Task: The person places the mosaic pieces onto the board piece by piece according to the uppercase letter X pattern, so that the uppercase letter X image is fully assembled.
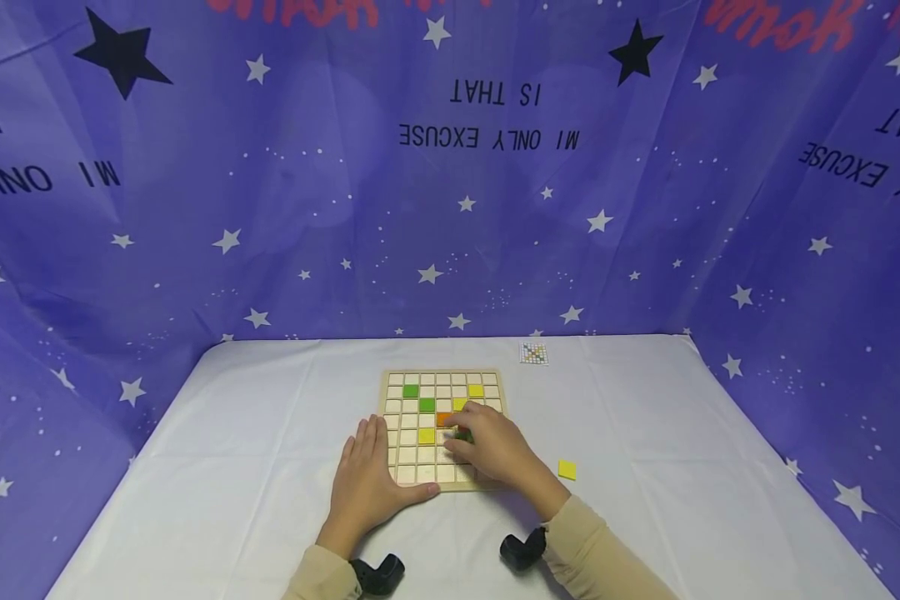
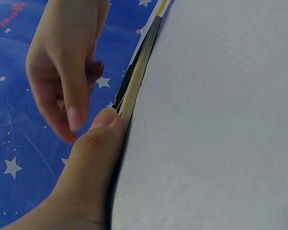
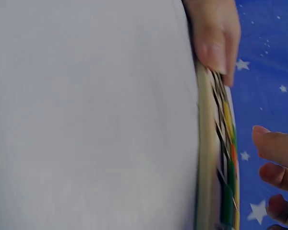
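Observation:
A square wooden grid board [image 1: 407,474] lies on the table. My left hand [image 1: 366,479] rests along its left side, fingers straight, with the thumb [image 2: 98,143] on the front edge. Over the board's right half hovers my right hand [image 1: 495,442]; its loosely bent fingers [image 3: 276,148] stand apart with nothing between them. Below them a green tile [image 1: 462,435] shows partly covered. Two more green tiles [image 1: 411,391], an orange tile [image 1: 444,420] and several yellow tiles [image 1: 427,437] sit in cells. The right hand hides some cells.
One loose yellow tile [image 1: 567,470] lies on the white tablecloth [image 1: 645,517], right of the board. Behind the board, to the right, is a small card [image 1: 534,353] printed with a coloured grid. A purple star-patterned curtain [image 1: 375,208] closes off the back and sides.

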{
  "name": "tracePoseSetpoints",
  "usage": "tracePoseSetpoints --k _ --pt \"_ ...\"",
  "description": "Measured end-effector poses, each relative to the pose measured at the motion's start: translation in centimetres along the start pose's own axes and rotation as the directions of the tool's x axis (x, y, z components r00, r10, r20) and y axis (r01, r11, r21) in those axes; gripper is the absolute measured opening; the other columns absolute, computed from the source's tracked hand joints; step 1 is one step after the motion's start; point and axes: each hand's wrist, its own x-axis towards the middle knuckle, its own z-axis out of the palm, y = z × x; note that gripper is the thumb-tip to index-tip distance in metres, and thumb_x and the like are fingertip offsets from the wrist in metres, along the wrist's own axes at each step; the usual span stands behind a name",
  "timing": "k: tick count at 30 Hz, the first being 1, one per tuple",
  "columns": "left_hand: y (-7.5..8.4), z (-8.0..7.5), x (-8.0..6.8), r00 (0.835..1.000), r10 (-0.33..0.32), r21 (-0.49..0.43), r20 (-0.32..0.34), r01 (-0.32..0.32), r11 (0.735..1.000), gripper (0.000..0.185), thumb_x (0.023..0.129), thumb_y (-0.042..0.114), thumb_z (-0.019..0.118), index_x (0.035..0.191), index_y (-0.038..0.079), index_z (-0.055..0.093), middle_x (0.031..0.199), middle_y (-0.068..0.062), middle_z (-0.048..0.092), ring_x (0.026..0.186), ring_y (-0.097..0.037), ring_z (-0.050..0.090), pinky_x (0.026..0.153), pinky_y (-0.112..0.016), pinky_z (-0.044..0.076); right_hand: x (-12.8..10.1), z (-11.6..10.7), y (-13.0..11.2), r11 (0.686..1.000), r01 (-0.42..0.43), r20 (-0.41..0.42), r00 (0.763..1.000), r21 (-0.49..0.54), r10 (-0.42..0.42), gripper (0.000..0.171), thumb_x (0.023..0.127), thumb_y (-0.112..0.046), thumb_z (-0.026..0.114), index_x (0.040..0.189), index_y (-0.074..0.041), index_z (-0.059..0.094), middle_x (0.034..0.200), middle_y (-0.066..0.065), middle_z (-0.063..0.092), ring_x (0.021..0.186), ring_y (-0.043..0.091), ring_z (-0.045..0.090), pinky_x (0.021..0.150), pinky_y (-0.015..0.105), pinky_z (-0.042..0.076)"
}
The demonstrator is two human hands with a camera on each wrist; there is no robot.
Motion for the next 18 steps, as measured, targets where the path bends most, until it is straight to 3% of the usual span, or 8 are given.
tracePoseSetpoints --k 9,18 --pt "0.0 0.0 -0.1 1.000 -0.009 -0.014 0.005 0.009 1.000 0.149 0.054 0.095 0.061 0.157 -0.002 0.015 0.166 -0.019 0.016 0.155 -0.035 0.013 0.125 -0.053 0.016 -3.1 -2.7 3.8 0.989 -0.130 -0.031 0.991 0.071 0.132 0.036 0.087 -0.031 0.077 0.120 -0.019 0.071 0.092 -0.008 0.064 0.077 0.009 0.053 0.068 0.028 0.044" --pt "-0.2 0.0 0.1 1.000 -0.005 -0.011 -0.003 0.005 1.000 0.150 0.053 0.095 0.061 0.157 -0.002 0.016 0.165 -0.019 0.016 0.155 -0.035 0.014 0.125 -0.053 0.016 -6.8 -4.0 8.9 0.973 -0.227 -0.034 0.973 0.038 0.228 0.043 0.083 -0.030 0.080 0.123 -0.017 0.069 0.097 -0.008 0.065 0.092 0.013 0.060 0.081 0.036 0.050"
